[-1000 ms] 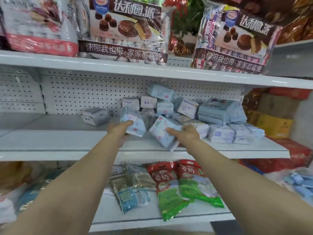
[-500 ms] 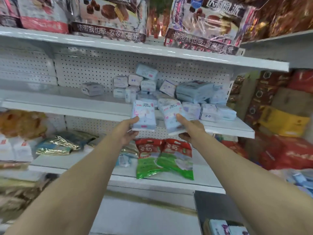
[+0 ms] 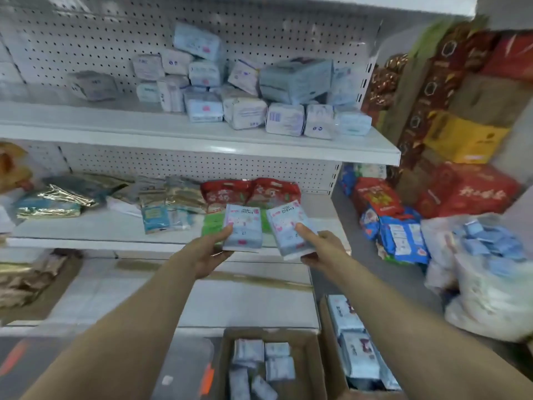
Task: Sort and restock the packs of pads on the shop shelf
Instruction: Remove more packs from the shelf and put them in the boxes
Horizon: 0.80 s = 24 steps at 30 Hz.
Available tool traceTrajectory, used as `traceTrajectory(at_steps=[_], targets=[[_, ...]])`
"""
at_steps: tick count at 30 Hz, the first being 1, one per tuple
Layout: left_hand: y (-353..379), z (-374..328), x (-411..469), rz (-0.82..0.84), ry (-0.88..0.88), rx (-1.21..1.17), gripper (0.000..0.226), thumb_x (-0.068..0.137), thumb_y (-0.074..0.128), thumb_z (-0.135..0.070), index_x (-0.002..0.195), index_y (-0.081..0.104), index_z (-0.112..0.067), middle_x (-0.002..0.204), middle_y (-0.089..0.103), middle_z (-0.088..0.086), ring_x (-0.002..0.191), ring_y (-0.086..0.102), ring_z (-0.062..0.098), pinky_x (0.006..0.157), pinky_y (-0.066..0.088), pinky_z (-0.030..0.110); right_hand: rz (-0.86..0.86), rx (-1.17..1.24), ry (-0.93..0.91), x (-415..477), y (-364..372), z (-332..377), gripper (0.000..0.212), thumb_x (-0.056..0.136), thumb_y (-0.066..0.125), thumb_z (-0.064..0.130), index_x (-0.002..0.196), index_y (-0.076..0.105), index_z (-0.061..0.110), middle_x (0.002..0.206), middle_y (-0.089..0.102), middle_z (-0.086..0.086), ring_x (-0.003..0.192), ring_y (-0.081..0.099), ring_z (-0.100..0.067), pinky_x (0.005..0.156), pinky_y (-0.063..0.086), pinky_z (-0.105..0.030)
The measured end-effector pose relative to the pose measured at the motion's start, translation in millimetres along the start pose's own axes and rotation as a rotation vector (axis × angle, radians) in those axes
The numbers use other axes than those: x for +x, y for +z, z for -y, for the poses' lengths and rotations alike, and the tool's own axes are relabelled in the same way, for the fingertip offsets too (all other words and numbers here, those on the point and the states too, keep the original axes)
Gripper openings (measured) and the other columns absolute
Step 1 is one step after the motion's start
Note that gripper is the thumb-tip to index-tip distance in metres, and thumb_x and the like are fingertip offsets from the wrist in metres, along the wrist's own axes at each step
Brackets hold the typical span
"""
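Two flat packs are in hand, one to each grip; the left grip (image 3: 208, 253) pinches the left pack (image 3: 243, 227) by its lower corner, thumb on the printed face and fingers behind; the right grip (image 3: 319, 249) holds the right pack (image 3: 289, 230) the same way, thumb laid across the front. Both packs stand nearly upright, their long axes running up and away from the thumbs, the right one leaning a little to the left; they sit side by side, close but apart, in front of the lower shelf's edge. The pad shelf (image 3: 202, 145) with its loose heap of packs (image 3: 245, 111) lies above and beyond both grips; the open carton (image 3: 307, 365), with a few small packs (image 3: 261, 352) in it, lies straight below, between the forearms. Judging by that, the move ahead turns on a vertical choice: up and forward to the heap, or down to the carton; either grip is about equally placed for the shelf, while the right one sits nearer the carton's far wall and the taller packs (image 3: 353, 353) beside it.
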<state>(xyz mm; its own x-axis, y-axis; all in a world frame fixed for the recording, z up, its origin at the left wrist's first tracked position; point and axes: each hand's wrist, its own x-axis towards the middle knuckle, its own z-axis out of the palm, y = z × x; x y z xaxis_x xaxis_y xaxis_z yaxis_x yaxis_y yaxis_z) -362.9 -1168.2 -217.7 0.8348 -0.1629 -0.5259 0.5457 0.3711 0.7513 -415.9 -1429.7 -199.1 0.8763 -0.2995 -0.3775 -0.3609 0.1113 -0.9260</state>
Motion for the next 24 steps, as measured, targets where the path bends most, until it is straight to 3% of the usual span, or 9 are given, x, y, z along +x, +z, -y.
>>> traceTrajectory(at_steps=[4,7,10,13,16,17,20,24], targets=[[-14,54,26,-0.058,-0.137,0.018,0.057,0.075,0.081,-0.024,0.124,0.063,-0.002,0.12,0.07,0.014,0.108,0.067,0.023,0.077,0.06,0.029,-0.033,0.049,0.176,11,-13,-62,0.041,0.082,0.083,0.035,0.103,0.07,0.003,0.092,0.074,-0.009,0.076,0.071,-0.017,0.057,0.056,-0.026],[-30,104,44,-0.111,-0.224,-0.016,0.037,0.088,0.073,-0.016,0.118,0.063,0.003,0.097,0.074,0.014,0.089,0.071,0.022,0.062,0.062,0.027,-0.089,0.054,0.335,19,-22,-112,0.033,0.083,0.082,0.033,0.099,0.066,0.009,0.1,0.074,-0.009,0.085,0.069,-0.018,0.073,0.059,-0.033],[-46,157,62,-0.159,-0.331,0.015,0.02,0.093,0.067,-0.015,0.108,0.064,-0.001,0.086,0.075,0.01,0.079,0.071,0.021,0.056,0.061,0.028,-0.142,0.066,0.48,32,-28,-165,0.037,0.081,0.084,0.033,0.101,0.064,0.011,0.101,0.072,-0.009,0.088,0.068,-0.019,0.073,0.059,-0.033],[-69,211,87,-0.225,-0.431,0.073,0.029,0.087,0.074,-0.024,0.106,0.064,-0.005,0.101,0.071,0.011,0.092,0.067,0.022,0.065,0.062,0.029,-0.198,0.07,0.612,48,-30,-225,0.052,0.074,0.089,0.038,0.112,0.064,0.011,0.107,0.072,-0.009,0.097,0.069,-0.022,0.076,0.06,-0.036],[-91,261,110,-0.267,-0.506,0.09,0.075,0.062,0.087,-0.034,0.125,0.062,-0.001,0.117,0.07,0.013,0.106,0.067,0.026,0.091,0.057,0.037,-0.238,0.081,0.702,60,-29,-282,0.057,0.069,0.092,0.038,0.111,0.067,0.01,0.106,0.074,-0.01,0.097,0.071,-0.024,0.078,0.062,-0.039],[-95,276,118,-0.284,-0.515,0.108,0.077,0.065,0.087,-0.033,0.129,0.06,0.0,0.117,0.07,0.012,0.103,0.066,0.024,0.089,0.057,0.035,-0.255,0.067,0.719,65,-28,-301,0.058,0.068,0.093,0.038,0.111,0.068,0.009,0.103,0.074,-0.01,0.093,0.072,-0.024,0.074,0.063,-0.037],[-104,317,142,-0.367,-0.515,0.195,0.05,0.084,0.08,-0.024,0.123,0.059,0.0,0.093,0.066,0.011,0.077,0.061,0.019,0.055,0.055,0.026,-0.281,0.02,0.738,82,-22,-352,0.044,0.078,0.087,0.034,0.109,0.068,0.01,0.1,0.072,-0.008,0.076,0.069,-0.017,0.044,0.053,-0.022],[-126,370,178,-0.379,-0.565,0.307,0.031,0.088,0.076,-0.018,0.111,0.067,0.001,0.062,0.059,0.003,0.05,0.052,0.011,0.049,0.046,0.023,-0.257,-0.037,0.802,115,-14,-420,0.048,0.079,0.084,0.044,0.114,0.072,0.013,0.093,0.073,-0.003,0.064,0.069,-0.009,0.041,0.047,-0.018]])
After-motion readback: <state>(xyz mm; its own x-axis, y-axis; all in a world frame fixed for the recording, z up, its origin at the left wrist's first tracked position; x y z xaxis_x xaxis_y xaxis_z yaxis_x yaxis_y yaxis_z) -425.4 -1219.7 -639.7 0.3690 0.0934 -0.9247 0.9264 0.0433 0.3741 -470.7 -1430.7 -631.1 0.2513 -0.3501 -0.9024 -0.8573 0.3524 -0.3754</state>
